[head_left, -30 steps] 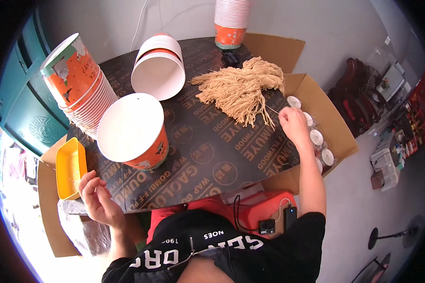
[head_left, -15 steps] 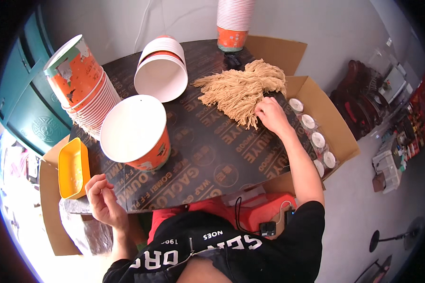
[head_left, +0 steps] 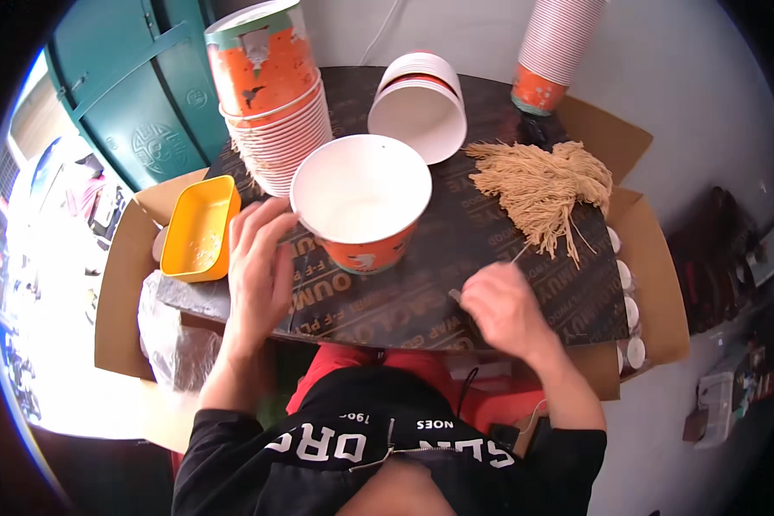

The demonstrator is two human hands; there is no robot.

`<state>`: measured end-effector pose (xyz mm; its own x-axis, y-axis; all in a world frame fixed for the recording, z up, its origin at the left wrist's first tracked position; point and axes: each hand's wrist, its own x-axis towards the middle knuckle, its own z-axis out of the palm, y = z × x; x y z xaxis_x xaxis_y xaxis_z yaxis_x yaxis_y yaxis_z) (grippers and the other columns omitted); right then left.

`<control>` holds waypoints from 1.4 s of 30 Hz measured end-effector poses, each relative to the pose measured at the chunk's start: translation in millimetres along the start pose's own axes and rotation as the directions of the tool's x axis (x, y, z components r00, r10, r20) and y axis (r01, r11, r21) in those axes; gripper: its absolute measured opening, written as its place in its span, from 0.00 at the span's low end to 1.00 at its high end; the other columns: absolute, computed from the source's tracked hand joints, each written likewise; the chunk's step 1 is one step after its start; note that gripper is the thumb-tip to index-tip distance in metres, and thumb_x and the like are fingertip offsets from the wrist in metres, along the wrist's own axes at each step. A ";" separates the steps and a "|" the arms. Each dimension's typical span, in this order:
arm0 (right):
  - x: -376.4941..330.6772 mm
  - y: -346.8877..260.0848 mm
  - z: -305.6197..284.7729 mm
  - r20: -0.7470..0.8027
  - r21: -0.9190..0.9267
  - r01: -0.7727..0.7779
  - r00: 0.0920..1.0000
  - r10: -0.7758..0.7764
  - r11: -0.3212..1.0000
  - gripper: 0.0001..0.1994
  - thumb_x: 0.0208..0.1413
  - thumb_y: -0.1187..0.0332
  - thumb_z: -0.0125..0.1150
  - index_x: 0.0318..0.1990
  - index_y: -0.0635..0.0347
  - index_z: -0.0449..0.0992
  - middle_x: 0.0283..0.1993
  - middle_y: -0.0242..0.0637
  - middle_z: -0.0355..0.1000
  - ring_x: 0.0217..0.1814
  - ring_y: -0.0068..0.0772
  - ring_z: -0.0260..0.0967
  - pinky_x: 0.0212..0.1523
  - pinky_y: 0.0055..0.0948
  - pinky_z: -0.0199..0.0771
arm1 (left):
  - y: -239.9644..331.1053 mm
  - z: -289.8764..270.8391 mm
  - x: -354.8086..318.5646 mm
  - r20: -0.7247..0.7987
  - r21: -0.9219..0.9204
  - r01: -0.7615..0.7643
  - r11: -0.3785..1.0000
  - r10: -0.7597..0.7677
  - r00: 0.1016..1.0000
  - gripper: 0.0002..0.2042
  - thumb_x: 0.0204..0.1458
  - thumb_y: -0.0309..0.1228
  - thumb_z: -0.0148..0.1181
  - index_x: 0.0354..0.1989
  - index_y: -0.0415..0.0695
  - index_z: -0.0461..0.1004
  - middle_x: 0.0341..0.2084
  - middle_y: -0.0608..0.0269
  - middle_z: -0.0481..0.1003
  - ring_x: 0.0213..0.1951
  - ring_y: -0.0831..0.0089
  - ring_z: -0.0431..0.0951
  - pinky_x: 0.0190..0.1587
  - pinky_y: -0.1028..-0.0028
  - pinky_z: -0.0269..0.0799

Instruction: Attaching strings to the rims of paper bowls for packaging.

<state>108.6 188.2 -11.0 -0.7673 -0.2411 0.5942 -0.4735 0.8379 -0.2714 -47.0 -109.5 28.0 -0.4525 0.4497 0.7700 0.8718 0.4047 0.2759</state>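
My right hand [head_left: 506, 311] is closed in a pinch over the front of the dark table. A thin tan strand of string [head_left: 522, 251] runs up from it toward the fluffy bundle of tan strings [head_left: 537, 185]; a pale end shows by the fingertips. My left hand [head_left: 261, 273], its fingers loosely bent and apart, is between a yellow plastic tray [head_left: 176, 251] and a large paper bucket [head_left: 374, 249]. That bucket stands upright, white inside and orange and green outside. My left fingertips are close to its left side; whether they touch it I cannot tell.
A tall stack of paper buckets [head_left: 271, 77] stands at the back left. More nested buckets [head_left: 417, 120] lie tipped behind the upright one, and another stack [head_left: 559, 52] is at the back right. Cardboard boxes [head_left: 654, 258] flank the table, the right one holding several white-topped items.
My right hand has drawn back from the string bundle toward me, with a strand trailing from it. My left hand has risen to the bucket's left side. The view has turned left.
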 end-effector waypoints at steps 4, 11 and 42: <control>15.1 -63.6 39.0 0.086 0.492 -0.045 0.996 0.003 0.870 0.04 0.51 0.76 0.66 0.31 0.60 0.76 0.29 0.40 0.73 0.30 0.44 0.74 0.32 0.36 0.73 | -11.0 -1.0 21.7 0.213 0.013 -0.062 0.998 0.058 0.975 0.19 0.44 0.16 0.60 0.48 0.41 0.75 0.59 0.53 0.70 0.66 0.44 0.59 0.67 0.53 0.58; 45.2 -95.2 61.3 -0.067 0.686 -0.266 0.904 0.422 0.677 0.02 0.56 0.79 0.61 0.32 0.66 0.75 0.26 0.33 0.69 0.26 0.19 0.65 0.27 0.23 0.64 | 1.2 5.4 25.2 0.295 -0.110 -0.096 0.989 0.125 0.947 0.07 0.46 0.20 0.66 0.32 0.44 0.78 0.28 0.63 0.78 0.45 0.64 0.78 0.70 0.46 0.50; 54.8 -72.9 55.0 -0.002 0.775 -0.397 0.776 0.631 0.491 0.06 0.61 0.76 0.57 0.32 0.67 0.76 0.21 0.19 0.66 0.23 0.06 0.56 0.21 0.15 0.52 | 21.3 0.7 58.4 0.399 -0.222 0.040 0.974 0.053 0.915 0.05 0.56 0.25 0.58 0.30 0.39 0.78 0.20 0.54 0.76 0.24 0.55 0.78 0.62 0.56 0.61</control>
<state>77.3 87.0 -0.3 -0.8933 0.3421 0.2915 -0.2631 0.1278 -0.9563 -55.0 -74.1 78.4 -0.4427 0.7512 0.4897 0.8727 0.2355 0.4277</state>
